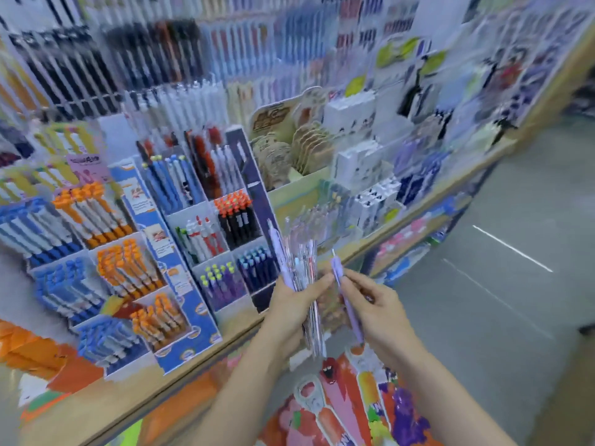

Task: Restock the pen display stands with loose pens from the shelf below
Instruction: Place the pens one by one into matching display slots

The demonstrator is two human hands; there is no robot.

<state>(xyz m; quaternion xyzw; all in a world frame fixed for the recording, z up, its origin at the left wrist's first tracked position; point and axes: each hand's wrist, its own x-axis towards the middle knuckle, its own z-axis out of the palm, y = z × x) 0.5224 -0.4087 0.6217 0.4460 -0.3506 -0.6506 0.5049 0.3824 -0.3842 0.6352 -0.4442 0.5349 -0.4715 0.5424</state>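
Shelves full of pens and cards fill the wall in front of you, and the whole picture is blurry. A long wooden shelf (106,403) runs from near left to far right. The grey floor (515,220) is on the right.

Two pen stands sit on that shelf. On the left is the blue stand (180,320), with blue pens and orange pens (128,268) in its steps. Just right of it is the dark stand (257,201), with small boxes of pens: orange-topped black ones, white and red ones, yellow-topped purple ones and blue ones.

Your left hand (291,304) is near the middle. Its fingers and thumb are wrapped round a bunch of pens (306,262) in clear, pale purple colours. The bunch stands up almost straight, right in front of the dark stand.

Your right hand (375,305) is just beside it. Its fingers pinch one purple pen (344,297), tilted a little, with its top end up. This pen is very close to the bunch, but the blur hides whether they touch.

Below your arms, bright picture packs (347,410) lie on the lower shelf, with fruit and carrot drawings on them.
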